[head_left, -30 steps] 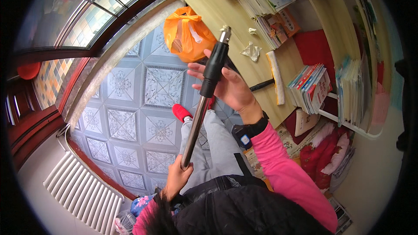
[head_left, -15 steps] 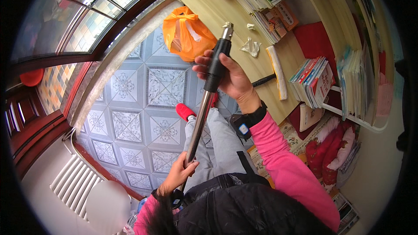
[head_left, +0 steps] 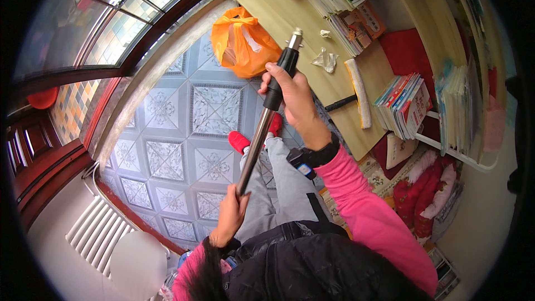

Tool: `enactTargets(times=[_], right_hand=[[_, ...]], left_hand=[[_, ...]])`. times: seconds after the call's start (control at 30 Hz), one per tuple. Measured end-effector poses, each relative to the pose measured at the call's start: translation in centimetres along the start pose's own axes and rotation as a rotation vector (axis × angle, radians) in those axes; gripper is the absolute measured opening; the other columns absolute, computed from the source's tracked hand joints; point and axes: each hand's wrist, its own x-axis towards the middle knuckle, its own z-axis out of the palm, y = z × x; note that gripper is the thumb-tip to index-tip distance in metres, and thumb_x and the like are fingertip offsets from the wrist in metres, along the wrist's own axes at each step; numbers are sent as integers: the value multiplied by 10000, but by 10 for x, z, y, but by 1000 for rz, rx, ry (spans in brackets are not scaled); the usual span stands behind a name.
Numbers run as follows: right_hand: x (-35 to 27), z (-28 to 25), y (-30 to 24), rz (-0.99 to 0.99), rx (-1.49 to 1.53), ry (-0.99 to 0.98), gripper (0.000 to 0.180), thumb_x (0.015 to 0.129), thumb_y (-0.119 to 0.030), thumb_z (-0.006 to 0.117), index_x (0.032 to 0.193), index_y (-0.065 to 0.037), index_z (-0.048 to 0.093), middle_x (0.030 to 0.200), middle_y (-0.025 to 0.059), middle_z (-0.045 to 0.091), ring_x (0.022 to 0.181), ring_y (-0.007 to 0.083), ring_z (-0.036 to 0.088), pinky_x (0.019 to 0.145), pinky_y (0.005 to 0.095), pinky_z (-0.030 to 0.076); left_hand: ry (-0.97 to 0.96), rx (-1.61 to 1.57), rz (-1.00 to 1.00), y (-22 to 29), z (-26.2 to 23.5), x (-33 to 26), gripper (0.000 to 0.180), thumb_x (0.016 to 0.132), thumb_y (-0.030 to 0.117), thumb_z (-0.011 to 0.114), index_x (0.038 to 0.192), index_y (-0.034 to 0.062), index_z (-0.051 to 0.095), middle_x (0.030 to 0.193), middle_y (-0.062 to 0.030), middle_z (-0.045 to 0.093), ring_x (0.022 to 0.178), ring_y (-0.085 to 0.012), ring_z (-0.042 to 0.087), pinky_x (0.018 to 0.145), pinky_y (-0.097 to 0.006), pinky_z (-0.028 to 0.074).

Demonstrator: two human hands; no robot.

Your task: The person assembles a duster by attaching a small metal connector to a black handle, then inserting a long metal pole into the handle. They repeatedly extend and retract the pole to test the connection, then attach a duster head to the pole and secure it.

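I hold a long metal pole (head_left: 257, 139) with a black grip section and a threaded silver tip, slanting from lower left to upper right. My right hand (head_left: 295, 103) is closed around the black upper part, a dark watch on its wrist. My left hand (head_left: 230, 214) grips the pole's lower end near my lap. On the wooden desk (head_left: 278, 8) lies a flat white squeegee head with a black handle (head_left: 356, 100), apart from the pole. My legs in grey trousers and red shoes (head_left: 241, 141) show below the pole.
An orange plastic bag (head_left: 242, 44) stands on the patterned tile floor (head_left: 184, 145) beside the desk. Stacks of books (head_left: 345, 0) and crumpled paper (head_left: 325, 58) lie on the desk. More books (head_left: 404, 106) stand at right. A white radiator (head_left: 97, 234) sits at lower left under the windows (head_left: 100, 17).
The pole's tip has shifted a little to the right and up in view, and my right hand sits slightly higher on the black grip. Both hands keep their hold.
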Motion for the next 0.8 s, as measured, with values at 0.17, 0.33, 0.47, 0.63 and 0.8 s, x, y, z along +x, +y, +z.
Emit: enactTargets(times=[0.17, 0.33, 0.47, 0.63, 0.8], right_hand=[[0, -7, -10, 219, 541, -469, 465, 877, -304, 637, 1251, -72, 485, 1291, 195, 533, 1176, 302, 534, 969, 438, 438], [24, -8, -9, 163, 680, -626, 374, 859, -251, 647, 1143, -42, 522, 827, 42, 517, 802, 175, 541, 807, 374, 487], [13, 8, 4, -24, 38, 42, 232, 883, -229, 641, 949, -46, 515, 774, 44, 563, 683, 144, 564, 655, 322, 502], [5, -3, -9, 177, 301, -259, 553, 846, -266, 659, 1309, -96, 411, 1206, 177, 559, 1100, 280, 567, 957, 447, 438], [36, -10, -11, 151, 767, -763, 533, 844, -231, 621, 1320, -96, 423, 1026, 110, 586, 948, 236, 584, 924, 432, 437]], left_hand=[[-217, -329, -101, -3, -10, 4, 194, 904, 116, 612, 986, 49, 450, 639, 4, 467, 525, -86, 442, 483, -247, 362], [-438, -600, -205, 3, -15, 5, 151, 927, 127, 586, 959, 70, 449, 664, 30, 448, 543, -68, 449, 478, -225, 363], [-38, -67, -38, 0, -3, 9, 203, 909, 153, 611, 978, 46, 452, 630, -87, 477, 531, -183, 496, 502, -311, 408], [-113, -145, -69, -7, -15, 10, 229, 883, 137, 640, 990, 45, 460, 636, -57, 500, 519, -160, 509, 494, -310, 412], [-719, -853, -411, 0, -24, 5, 146, 919, 125, 588, 933, 79, 451, 639, 25, 452, 488, -68, 420, 436, -241, 332]])
